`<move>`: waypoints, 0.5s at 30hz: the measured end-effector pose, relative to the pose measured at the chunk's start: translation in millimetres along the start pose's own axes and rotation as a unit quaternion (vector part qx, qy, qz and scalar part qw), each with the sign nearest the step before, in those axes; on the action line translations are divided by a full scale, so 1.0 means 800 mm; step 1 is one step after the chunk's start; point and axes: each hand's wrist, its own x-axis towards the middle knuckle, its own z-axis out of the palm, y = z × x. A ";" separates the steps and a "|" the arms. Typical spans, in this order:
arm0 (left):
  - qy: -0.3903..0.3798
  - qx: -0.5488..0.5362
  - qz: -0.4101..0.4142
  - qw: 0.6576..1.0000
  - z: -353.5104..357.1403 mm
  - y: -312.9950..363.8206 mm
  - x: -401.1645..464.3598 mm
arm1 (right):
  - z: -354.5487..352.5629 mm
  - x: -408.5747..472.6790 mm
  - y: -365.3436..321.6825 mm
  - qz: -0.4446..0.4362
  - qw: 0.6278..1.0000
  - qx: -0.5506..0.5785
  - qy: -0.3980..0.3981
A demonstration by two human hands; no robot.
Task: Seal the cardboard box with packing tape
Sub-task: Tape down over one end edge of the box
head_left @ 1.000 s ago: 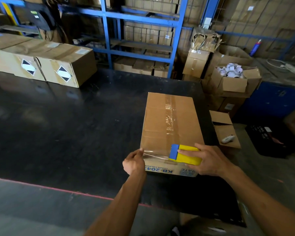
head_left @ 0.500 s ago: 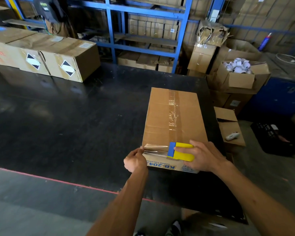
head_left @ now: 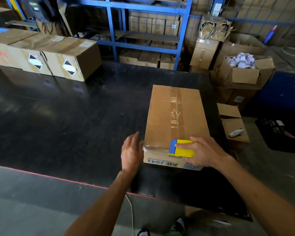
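Observation:
A long cardboard box (head_left: 162, 120) lies on the black table (head_left: 75, 120), its near end printed "KB-2041". Clear packing tape (head_left: 175, 106) runs along its top seam, and another strip crosses the near top edge. My right hand (head_left: 204, 154) grips a yellow and blue tape dispenser (head_left: 182, 148) pressed on that near edge. My left hand (head_left: 132, 152) is flat and open, fingers spread, against the box's near left corner where the tape end wraps over.
Two taped cartons (head_left: 46, 53) with diamond labels stand at the table's back left. Blue shelving (head_left: 146, 31) with boxes rises behind. Open cartons (head_left: 242, 72) are stacked right of the table, and a small box (head_left: 233, 125) holds a white tool. A black crate (head_left: 279, 133) sits on the floor.
My left hand has let go of the pinched tape end and opened flat beside the box corner. The tape now lies down over the near edge. The dispenser stays at the near edge.

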 end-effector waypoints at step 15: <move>-0.300 0.183 0.484 0.802 0.062 -0.018 0.071 | 0.011 -0.010 -0.006 -0.013 0.998 -0.019 0.056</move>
